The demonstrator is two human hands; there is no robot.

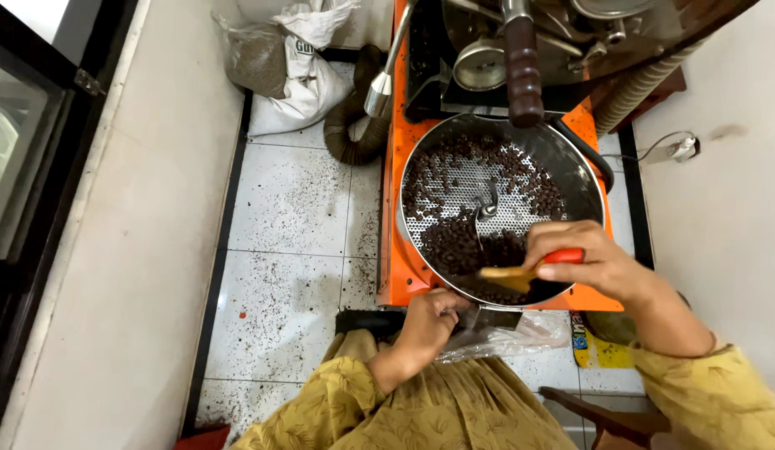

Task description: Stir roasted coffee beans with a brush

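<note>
Orange roaster machine (408, 275) fills top centre of my feed; round perforated cooling tray (571, 171) sits on its front, stirring arm (486, 204) at the middle. Dark roasted beans (454, 242) ring the tray, thickest at the near-left edge. A dark wooden handle (523, 71) hangs over the tray's far rim and blocks part of it.

Floor: white tiles (287, 208), dark grout, speckled with fine dark bits. Pale wall (145, 242) left, glass door frame (29, 167) beyond it. Pale wall right, with a small socket and cable (681, 148).

Top left corner: white sack (300, 79), printed lettering, slumped against a clear bag of greyish-green stuff (258, 54). Ribbed dark hose (354, 125) curls beside them, touching the machine's left side. Cream corrugated duct (646, 83) runs off top right.

Right hand (591, 262) is wrapped closed round the red handle of a brush (529, 271), tan bristles over the tray's near rim, on the beans.

Left hand (429, 321) is below the tray front at a dark chute (496, 317), fingers curled in on it; what exactly it pinches, can't tell. Clear plastic bag (512, 337) hangs just under the chute, next to that hand.

Colourful printed wrapper (581, 337) on the floor by the machine's right corner. Wooden chair edge (604, 417) bottom right.
</note>
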